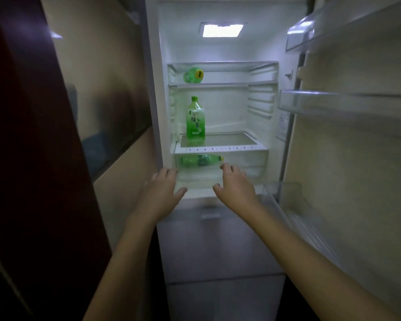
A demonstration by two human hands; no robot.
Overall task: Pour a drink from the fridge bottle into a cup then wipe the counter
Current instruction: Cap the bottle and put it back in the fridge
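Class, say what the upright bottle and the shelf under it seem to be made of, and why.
Upright bottle: likely clear plastic, glossy; light passes through and a label wraps it. Shelf: probably a glass pane in a white plastic frame; it looks see-through.

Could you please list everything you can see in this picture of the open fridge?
top bottle: one, green, lying on the top shelf.
upright bottle: one, green, standing on the glass shelf.
lower bottle: one, green, lying in the clear drawer.
fridge light: one, white, lit, fridge ceiling.
door bins: three, clear, open door at right.
left hand: one, open, holding nothing, before the drawer.
right hand: one, open, holding nothing, before the drawer.
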